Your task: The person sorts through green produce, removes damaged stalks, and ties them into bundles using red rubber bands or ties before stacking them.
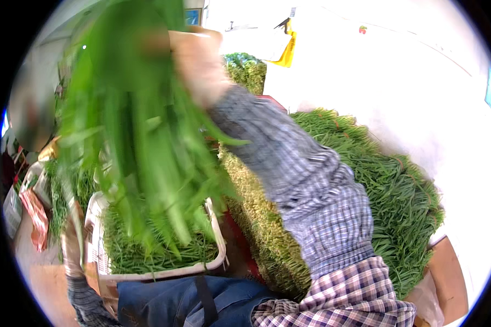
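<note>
My right hand point(198, 57), blurred by motion, is raised at the upper middle and grips a large bunch of long green leafy stalks point(139, 122); its leaves hang down in front of me. Below the leaves stands a white plastic basket point(219, 241) with more thin green stalks point(159, 261) in it. My left hand point(71, 241) is low at the left, beside the basket's left wall. A pale stalk point(75, 220) shows at its fingers, but whether the hand holds it I cannot tell.
Stacked greens, pale cut ends outward point(266, 208), stand right of the basket. Tied green bunches point(376, 192) are piled against the white wall. A cardboard box point(448, 278) is at the lower right. More greens point(245, 73) stand farther back; a red-and-white bag point(37, 216) lies at the left.
</note>
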{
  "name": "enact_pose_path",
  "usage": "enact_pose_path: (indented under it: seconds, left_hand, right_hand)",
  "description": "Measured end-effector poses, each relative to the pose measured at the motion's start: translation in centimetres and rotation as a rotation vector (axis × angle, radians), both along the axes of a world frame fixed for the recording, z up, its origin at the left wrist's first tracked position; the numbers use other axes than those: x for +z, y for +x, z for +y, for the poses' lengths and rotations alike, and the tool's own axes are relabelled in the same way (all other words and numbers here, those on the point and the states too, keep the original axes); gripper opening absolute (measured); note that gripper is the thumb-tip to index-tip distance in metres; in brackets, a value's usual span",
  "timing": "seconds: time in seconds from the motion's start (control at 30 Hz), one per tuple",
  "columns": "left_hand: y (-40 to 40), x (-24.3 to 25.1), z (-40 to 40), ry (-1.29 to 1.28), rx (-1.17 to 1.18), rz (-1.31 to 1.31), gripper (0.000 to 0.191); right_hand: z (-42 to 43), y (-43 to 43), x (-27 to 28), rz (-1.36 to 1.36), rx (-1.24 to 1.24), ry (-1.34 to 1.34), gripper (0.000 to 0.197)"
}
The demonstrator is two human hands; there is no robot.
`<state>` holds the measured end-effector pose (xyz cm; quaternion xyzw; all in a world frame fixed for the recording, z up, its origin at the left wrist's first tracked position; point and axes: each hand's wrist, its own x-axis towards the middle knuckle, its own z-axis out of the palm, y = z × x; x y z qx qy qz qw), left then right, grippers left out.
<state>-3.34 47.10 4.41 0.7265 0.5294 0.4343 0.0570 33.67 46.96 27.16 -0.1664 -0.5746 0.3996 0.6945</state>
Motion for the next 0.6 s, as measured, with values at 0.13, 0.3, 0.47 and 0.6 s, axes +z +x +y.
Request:
enact_pose_path:
  seconds: [0.13, 0.3, 0.47, 0.6]
  left_hand:
    - [1.3, -5.8, 0.6, -0.423, 0.274, 0.436, 0.062]
    - [3.6, -6.9, 1.3, -0.421, 0.152, 0.353, 0.056]
    - [4.1, -7.8, 2.2, -0.505, 0.087, 0.169, 0.049]
    - [0.1, -8.2, 1.8, -0.580, 0.068, 0.009, 0.042]
  right_hand:
    - [-2.7, 13.3, -1.4, -0.274, -0.789, 0.140, 0.022]
    - [-7.1, 27.5, -3.4, -0.049, -1.228, -0.168, 0.027]
    - [-12.1, 47.6, -13.4, 0.186, -1.541, -0.540, 0.039]
    - [-15.2, 54.0, -26.6, 0.403, -1.713, -1.029, 0.034]
